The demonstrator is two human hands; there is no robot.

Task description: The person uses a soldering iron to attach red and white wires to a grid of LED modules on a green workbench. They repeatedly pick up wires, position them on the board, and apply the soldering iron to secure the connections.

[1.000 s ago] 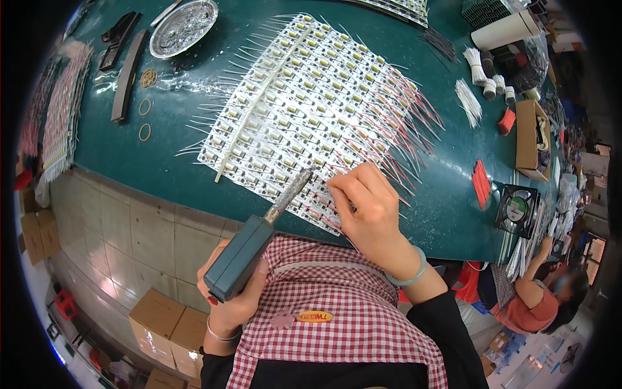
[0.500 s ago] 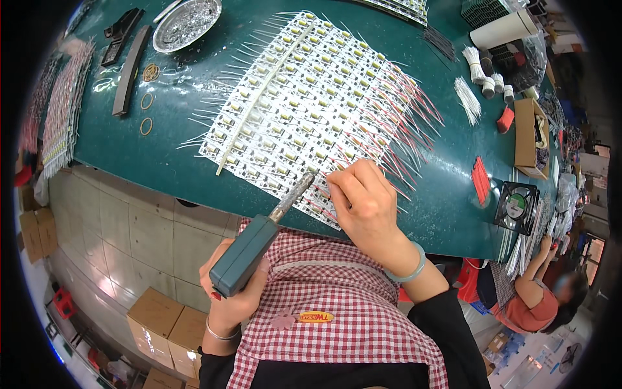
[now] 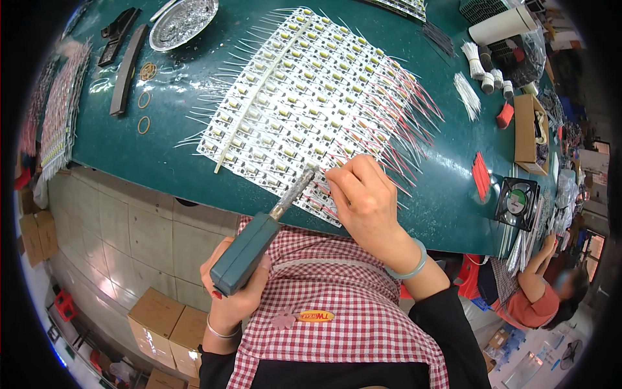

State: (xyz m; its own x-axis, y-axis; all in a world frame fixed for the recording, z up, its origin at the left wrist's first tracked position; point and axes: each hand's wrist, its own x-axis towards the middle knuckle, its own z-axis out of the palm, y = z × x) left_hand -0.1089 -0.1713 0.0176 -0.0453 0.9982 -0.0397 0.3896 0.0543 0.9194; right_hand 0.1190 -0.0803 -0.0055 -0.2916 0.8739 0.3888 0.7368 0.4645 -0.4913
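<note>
My left hand [image 3: 240,285] is wrapped round a soldering gun [image 3: 245,254] with a dark green body. Its metal barrel slants up and right, and the tip rests at the near part of a white circuit board panel [image 3: 275,120]. Rows of small yellow-topped components cover this panel. Just right of the tip, my right hand [image 3: 364,198] is closed in a pinch over the board, on what looks like a thin wire; the fingers largely hide it. Red and white wires [image 3: 405,123] stick out along the panel's right side, and thin white ones along its left. A pale strip [image 3: 259,100] lies across the panel.
Far left on the green table [image 3: 175,142] are a foil-like dish [image 3: 183,26], a dark curved bar [image 3: 128,71] and rubber bands [image 3: 144,124]. To the right lie wire bundles [image 3: 467,92], red tubing [image 3: 481,176], a cardboard box [image 3: 530,136] and a small fan [image 3: 516,203]. A co-worker [image 3: 531,292] sits beyond.
The soldering tip has shifted very slightly up, close to my right fingertips. The panel appears a little higher and further left in view. Both hands keep their grips.
</note>
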